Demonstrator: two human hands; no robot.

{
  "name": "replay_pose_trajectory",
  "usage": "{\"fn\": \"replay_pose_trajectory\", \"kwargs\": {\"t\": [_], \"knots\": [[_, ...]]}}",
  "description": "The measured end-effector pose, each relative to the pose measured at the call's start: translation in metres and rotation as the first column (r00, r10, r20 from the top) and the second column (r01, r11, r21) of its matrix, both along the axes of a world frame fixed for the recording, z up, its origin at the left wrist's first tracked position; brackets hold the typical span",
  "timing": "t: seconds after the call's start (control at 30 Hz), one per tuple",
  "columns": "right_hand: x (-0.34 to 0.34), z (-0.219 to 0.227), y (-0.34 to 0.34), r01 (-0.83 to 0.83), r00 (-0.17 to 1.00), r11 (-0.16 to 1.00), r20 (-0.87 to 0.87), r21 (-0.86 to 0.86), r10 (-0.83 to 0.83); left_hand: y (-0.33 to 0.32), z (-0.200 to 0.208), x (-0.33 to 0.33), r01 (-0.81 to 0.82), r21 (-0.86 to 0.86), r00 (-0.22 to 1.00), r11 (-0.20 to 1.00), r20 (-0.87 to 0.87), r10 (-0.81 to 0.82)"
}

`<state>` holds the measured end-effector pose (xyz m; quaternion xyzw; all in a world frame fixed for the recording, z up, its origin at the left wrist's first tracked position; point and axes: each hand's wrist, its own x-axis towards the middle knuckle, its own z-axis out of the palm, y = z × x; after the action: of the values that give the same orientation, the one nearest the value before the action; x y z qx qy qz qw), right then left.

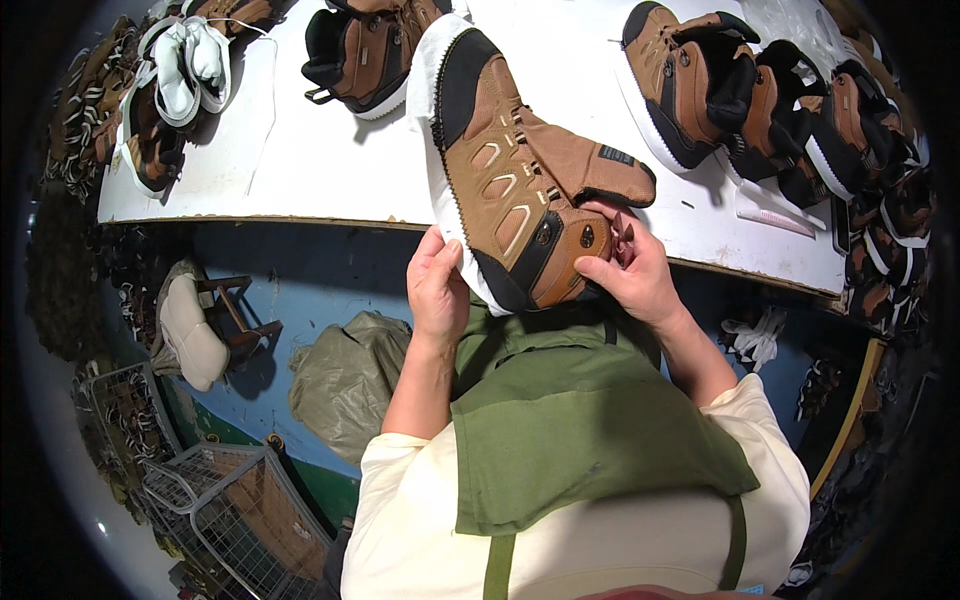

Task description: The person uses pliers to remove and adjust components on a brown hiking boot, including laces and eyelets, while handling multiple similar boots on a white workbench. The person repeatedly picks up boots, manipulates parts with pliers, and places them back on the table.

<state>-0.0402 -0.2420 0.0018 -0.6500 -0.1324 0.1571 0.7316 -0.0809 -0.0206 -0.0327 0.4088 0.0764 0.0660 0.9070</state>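
Note:
I hold a brown and black boot upper with a white lining [510, 170] over the near edge of the white worktable [320, 170]. My left hand [437, 285] grips its white lower edge near the heel. At the ankle end, my right hand [625, 265] pinches the brown side and tongue. The boot lies tilted, toe end pointing away from me. My green apron [580, 420] fills the space below the hands.
More brown boot uppers lie on the table: one at the far middle [365, 50], several in a row at the right [760, 100], others at the far left [165, 90]. Below the table stand a small stool [215, 325], a grey-green sack [345, 375] and wire baskets [240, 500].

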Motion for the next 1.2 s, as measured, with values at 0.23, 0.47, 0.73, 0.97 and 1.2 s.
{"fn": "replay_pose_trajectory", "kwargs": {"t": [0.23, 0.47, 0.73, 0.97, 1.2], "knots": [[-0.006, -0.007, -0.005, -0.003, 0.995, 0.988, 0.101, -0.153, 0.018, 0.006, 0.011, 0.007, -0.058, 0.361, 0.994, 0.931, -0.065, 0.088], [-0.008, -0.001, -0.003, -0.025, 0.985, 0.984, 0.163, -0.178, 0.055, 0.011, 0.028, 0.027, -0.146, 0.391, 0.987, 0.909, -0.005, 0.161], [-0.006, -0.009, -0.006, -0.028, 0.981, 0.974, 0.179, -0.224, 0.069, 0.011, 0.027, 0.032, -0.134, 0.166, 0.99, 0.977, -0.017, 0.138], [-0.008, 0.003, -0.005, -0.103, 0.995, 0.966, -0.009, -0.235, 0.104, 0.018, 0.016, 0.035, -0.052, -0.015, 0.998, 0.999, -0.017, 0.052], [-0.005, 0.0, -0.003, -0.085, 0.996, 0.991, -0.023, -0.106, 0.083, 0.021, 0.018, 0.042, 0.084, -0.184, 0.996, 0.979, -0.019, -0.089]]}}
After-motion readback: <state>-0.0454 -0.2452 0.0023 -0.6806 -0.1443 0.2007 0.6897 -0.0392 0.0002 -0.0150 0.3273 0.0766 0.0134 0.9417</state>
